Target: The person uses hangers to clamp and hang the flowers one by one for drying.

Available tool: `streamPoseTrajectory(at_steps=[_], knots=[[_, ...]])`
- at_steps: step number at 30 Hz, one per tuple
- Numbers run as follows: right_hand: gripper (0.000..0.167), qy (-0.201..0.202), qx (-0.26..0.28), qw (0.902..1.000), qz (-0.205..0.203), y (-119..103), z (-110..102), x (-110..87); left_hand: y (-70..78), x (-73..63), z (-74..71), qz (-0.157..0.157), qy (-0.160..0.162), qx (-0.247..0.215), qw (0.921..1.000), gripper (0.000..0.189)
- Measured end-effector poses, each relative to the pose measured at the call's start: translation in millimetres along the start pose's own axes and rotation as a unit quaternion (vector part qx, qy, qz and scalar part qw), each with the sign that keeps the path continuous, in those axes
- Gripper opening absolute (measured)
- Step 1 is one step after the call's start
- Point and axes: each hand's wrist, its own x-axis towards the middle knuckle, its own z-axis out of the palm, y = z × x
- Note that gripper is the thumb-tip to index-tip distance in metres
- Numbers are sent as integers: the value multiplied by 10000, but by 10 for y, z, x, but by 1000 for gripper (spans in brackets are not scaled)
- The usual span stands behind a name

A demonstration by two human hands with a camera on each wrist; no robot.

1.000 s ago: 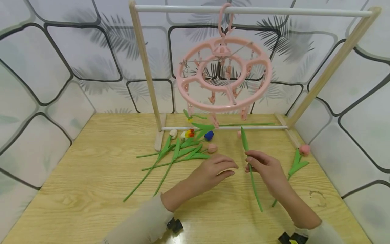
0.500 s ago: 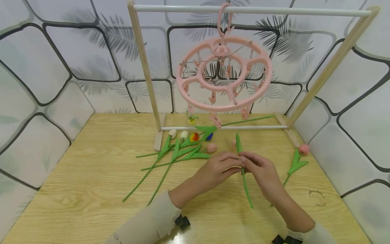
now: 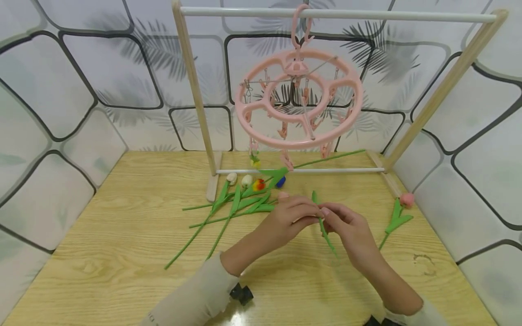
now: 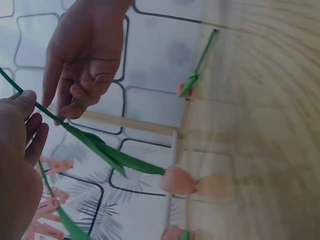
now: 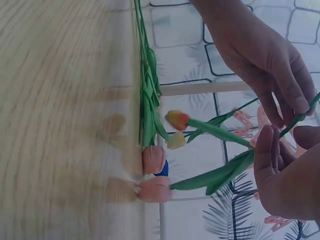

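An artificial tulip with a pink bud [image 4: 177,181] and long green leaves [image 5: 215,176] is between my two hands. My left hand [image 3: 291,219] pinches its green stem [image 4: 52,116] between thumb and fingers. Close beside it, my right hand [image 3: 346,228] holds the same stem, fingertips almost meeting the left ones. The bud points away from me and is hidden in the head view. Beyond the hands hangs a pink round clip hanger [image 3: 299,144]; a red-and-yellow tulip [image 3: 258,184] is held by its front clip [image 3: 287,160], stem slanting right.
A wooden frame with a white top bar [image 3: 387,15] carries the hanger. Several tulips [image 3: 234,203] lie on the left of the wooden table [image 3: 102,253], with white, blue and pink buds. Another pink tulip [image 3: 407,200] lies at the right. A small yellow tulip [image 3: 255,163] hangs farther back.
My left hand has moved right and taken hold of the stem beside my right hand. My right hand came slightly left. The tulip's lower stem end has risen and tilted away.
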Motion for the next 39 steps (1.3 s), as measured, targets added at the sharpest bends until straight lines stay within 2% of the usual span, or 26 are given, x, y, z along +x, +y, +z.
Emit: streamPoseTrajectory(at_steps=[5,8,10,13,15,21,24,27,39], knots=[[36,-7,55,9996,-286,-51,11,-47,16,50,-179,-627,397,-447,9962,20],[34,87,42,9987,-494,-69,24,-47,38,79,-287,-1038,661,-890,9884,18],[32,143,53,9980,-609,-79,35,-36,58,100,-353,-1435,796,-1378,9768,14],[30,176,8,9969,-761,-95,56,-9,96,126,-450,-2039,980,-2099,9512,9],[28,180,-104,9959,-876,-104,76,18,116,146,-509,-2376,1093,-2322,9368,8],[26,-5,-311,9925,-1182,-167,193,129,145,195,-652,-2807,1289,-2524,9170,16],[26,-78,-350,9906,-1320,-227,277,178,150,209,-688,-3009,1267,-2514,9111,18],[29,-100,-281,9894,-1423,-283,354,213,156,218,-700,-3172,1202,-2389,9099,14],[31,-202,-27,9881,-1523,-418,493,276,130,210,-709,-3370,1153,-2448,9018,14]])
